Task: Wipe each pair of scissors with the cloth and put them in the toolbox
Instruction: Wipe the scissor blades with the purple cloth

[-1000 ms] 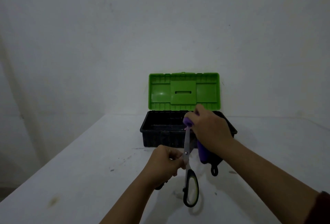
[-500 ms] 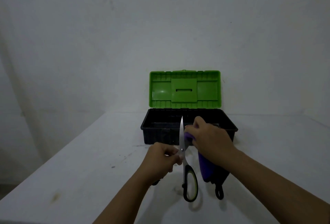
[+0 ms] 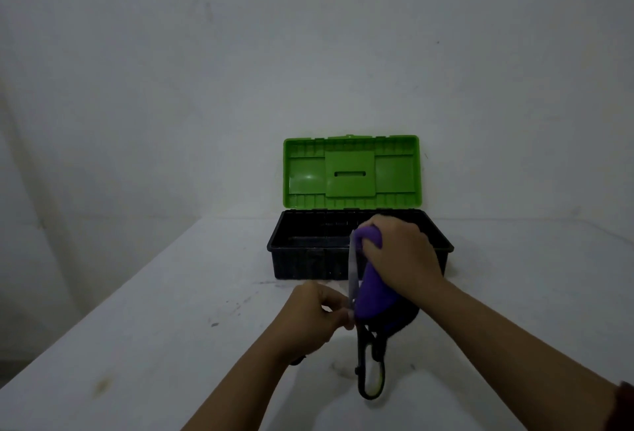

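Purple cloth (image 3: 372,293) in the right hand (image 3: 401,255) wraps the steel-bladed scissors (image 3: 368,358); left hand (image 3: 317,317) pinches them near the open green-lidded black plastic toolbox (image 3: 308,260).

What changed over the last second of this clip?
The right hand slid the purple cloth down the scissors blade, then back up to the tip. The left hand kept its grip near the pivot; the toolbox stayed open.
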